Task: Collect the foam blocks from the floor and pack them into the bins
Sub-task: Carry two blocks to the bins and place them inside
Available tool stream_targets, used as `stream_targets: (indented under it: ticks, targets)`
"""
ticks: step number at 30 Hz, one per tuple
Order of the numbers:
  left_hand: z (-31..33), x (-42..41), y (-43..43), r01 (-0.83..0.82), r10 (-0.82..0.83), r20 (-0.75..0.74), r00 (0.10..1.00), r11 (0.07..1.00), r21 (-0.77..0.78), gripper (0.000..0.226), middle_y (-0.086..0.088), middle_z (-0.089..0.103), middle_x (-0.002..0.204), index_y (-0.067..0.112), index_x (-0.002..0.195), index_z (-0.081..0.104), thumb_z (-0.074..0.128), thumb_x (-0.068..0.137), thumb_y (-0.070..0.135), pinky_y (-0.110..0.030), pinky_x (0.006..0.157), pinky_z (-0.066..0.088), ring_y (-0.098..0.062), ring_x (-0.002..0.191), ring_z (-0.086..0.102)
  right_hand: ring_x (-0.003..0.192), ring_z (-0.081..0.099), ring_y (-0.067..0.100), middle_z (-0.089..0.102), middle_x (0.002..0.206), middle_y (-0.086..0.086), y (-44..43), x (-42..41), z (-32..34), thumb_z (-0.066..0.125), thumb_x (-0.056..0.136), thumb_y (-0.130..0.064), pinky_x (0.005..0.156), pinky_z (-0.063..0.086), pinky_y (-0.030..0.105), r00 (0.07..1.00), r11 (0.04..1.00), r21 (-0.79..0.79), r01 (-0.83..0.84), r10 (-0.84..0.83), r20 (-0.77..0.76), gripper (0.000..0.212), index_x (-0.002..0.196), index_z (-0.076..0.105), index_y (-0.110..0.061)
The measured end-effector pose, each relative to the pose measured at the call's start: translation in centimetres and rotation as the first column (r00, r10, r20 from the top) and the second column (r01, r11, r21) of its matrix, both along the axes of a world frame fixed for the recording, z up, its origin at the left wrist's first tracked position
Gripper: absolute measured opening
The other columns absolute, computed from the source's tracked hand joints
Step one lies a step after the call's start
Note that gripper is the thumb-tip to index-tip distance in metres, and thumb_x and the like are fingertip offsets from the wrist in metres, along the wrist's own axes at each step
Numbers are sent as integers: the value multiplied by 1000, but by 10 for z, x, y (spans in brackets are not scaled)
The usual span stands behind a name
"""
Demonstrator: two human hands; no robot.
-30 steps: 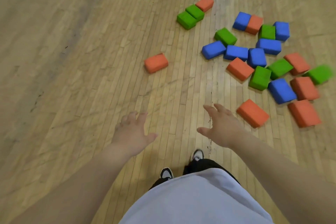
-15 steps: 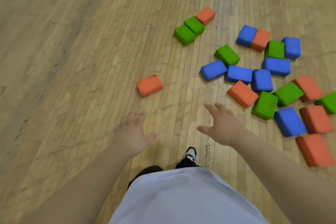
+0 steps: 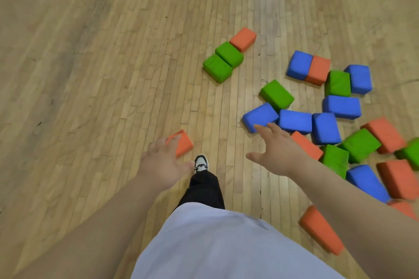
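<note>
Orange, green and blue foam blocks [image 3: 342, 106] lie scattered over the plank floor [image 3: 90, 75] in the head view. Most are in a loose heap at right. A green pair [image 3: 223, 61], with an orange one touching it, sits apart farther up.

One orange block [image 3: 184, 144] lies alone near the middle, just beside the person's shoe [image 3: 201, 163]. The left hand [image 3: 163, 163] reaches over it with fingers spread and slack. The fingertips overlap its near edge, but from this angle it cannot be told whether they touch it or hover above. The hand holds nothing.

The right hand [image 3: 278, 152] is also flat, palm down and thumb out, and it is empty. Its fingers line up with a blue block [image 3: 260, 116] at the heap's near edge, and it covers part of another orange one.

No bin is in view and neither hand carries a block. About twenty blocks are left on the floor, so most of the collecting seems yet to be done. How many are already packed cannot be judged from here. The step in hand looks like a reach for pickups: the left for the lone orange block, the right for something from the heap.
</note>
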State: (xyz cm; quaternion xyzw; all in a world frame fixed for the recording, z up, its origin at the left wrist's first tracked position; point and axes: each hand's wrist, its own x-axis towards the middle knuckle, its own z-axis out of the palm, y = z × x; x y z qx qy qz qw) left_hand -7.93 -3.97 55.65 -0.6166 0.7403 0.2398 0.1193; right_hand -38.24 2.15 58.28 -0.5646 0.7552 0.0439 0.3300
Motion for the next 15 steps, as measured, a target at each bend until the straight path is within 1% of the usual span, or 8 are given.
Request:
stream_targets:
  ticks: [4, 7, 10, 15]
  targets:
    - [3, -15, -120, 45, -45, -8, 999, 998, 38, 92, -4, 25, 163, 34, 159, 19, 55, 85, 75, -51, 118, 30, -30, 150, 22, 153, 19, 34, 13, 169, 10, -108, -13, -2, 65, 88, -63, 121, 27, 48, 997, 997, 24, 76, -76, 14, 93, 162, 18, -32]
    - [13, -25, -189, 87, -87, 3, 996, 996, 34, 95, -5, 24, 164, 33, 161, 16, 53, 85, 77, -52, 119, 29, -30, 151, 20, 153, 19, 32, 16, 169, 10, -168, -23, 2, 65, 86, -65, 120, 30, 49, 995, 995, -22, 97, -97, 12, 94, 161, 20, -32]
    - [26, -38, -268, 125, -125, 15, 992, 992, 22, 94, -6, 22, 165, 33, 162, 14, 53, 87, 75, -52, 120, 29, -31, 152, 19, 156, 13, 28, 17, 169, 10, -235, -35, 7, 66, 86, -64, 123, 25, 47, 991, 991, -42, 129, -127, 34, 95, 162, 19, -31]
    - [24, -80, -371, 154, -154, 5, 988, 988, 19, 94, -5, 21, 165, 34, 162, 12, 53, 88, 75, -52, 120, 29, -29, 152, 19, 155, 17, 31, 15, 169, 10, -335, -71, 7, 65, 87, -63, 122, 24, 46, 992, 992, -24, 124, -124, -6, 95, 162, 18, -32]
